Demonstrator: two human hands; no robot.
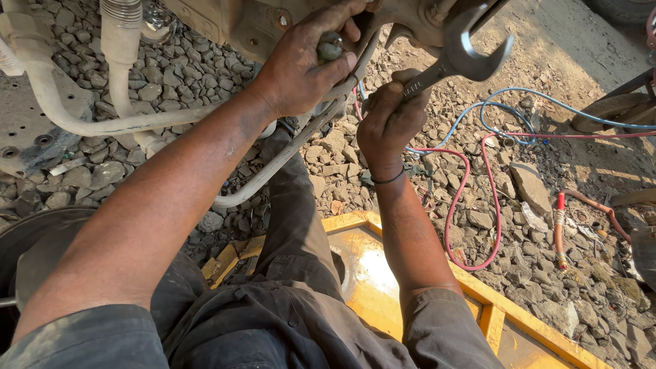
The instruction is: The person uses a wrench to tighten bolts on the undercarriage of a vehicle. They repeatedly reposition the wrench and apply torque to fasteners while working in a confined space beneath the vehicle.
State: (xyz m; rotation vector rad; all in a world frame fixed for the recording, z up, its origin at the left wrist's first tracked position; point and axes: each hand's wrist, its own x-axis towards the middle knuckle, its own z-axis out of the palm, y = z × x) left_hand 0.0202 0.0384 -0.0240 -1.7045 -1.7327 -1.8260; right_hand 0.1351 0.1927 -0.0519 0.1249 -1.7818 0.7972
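At the far edge of the view, under a dusty metal chassis part (273,24) cut off by the frame, I see both hands raised. My left hand (304,65) is clenched around a small rounded fitting (329,49) against the chassis; what the fitting joins is hidden by the fingers. My right hand (389,116) grips the shank of a large open-ended spanner (458,55), whose jaw points up and right, just beside the chassis; whether it sits on a nut I cannot tell. Pale hoses (123,82) curve at far left, their ends cut off. Blue cable (519,113) and red cable (471,198) loop over the gravel (547,225) at right. A yellow metal frame (492,301) lies near, partly covered by my grey trousers (294,273). No labels are legible to me.
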